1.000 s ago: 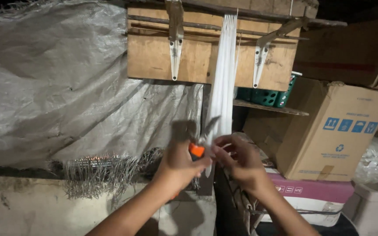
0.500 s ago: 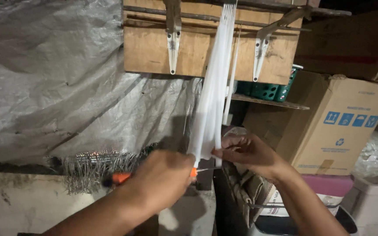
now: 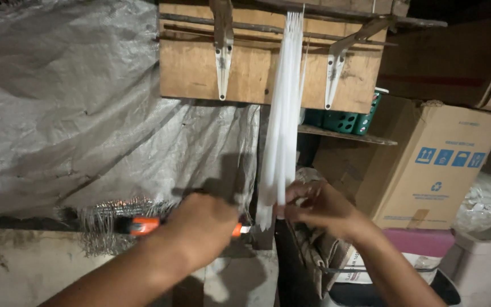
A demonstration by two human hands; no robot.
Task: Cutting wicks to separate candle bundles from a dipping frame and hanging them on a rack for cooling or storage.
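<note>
Close up, the right hand has its fingertips pinched around the lower part of a bundle of thin white strips. The bundle hangs straight down from a wooden board mounted above, and its cut ends sit just below and to the left of the pinching fingers. The strips are too fine and too closely packed to count.

The left hand is clenched around an orange-handled tool. Its orange grip sticks out to the left of the fist, and a short orange and metal bit shows on the right side of the fist, just beside the bottom of the strips. Whether it touches them cannot be told.

Two pale metal brackets are fixed to the board, one on each side of the hanging bundle. A tangle of wire mesh lies behind the tool's handle, on top of a low concrete ledge. A grey plastic sheet covers the wall to the left.

To the right stands one closed cardboard box, its contents hidden. It rests on a pink and white box, also shut. One green plastic crate sits on a shelf behind the strips; what is in it cannot be seen. A crumpled cloth bag sags below the right hand, contents unclear.
</note>
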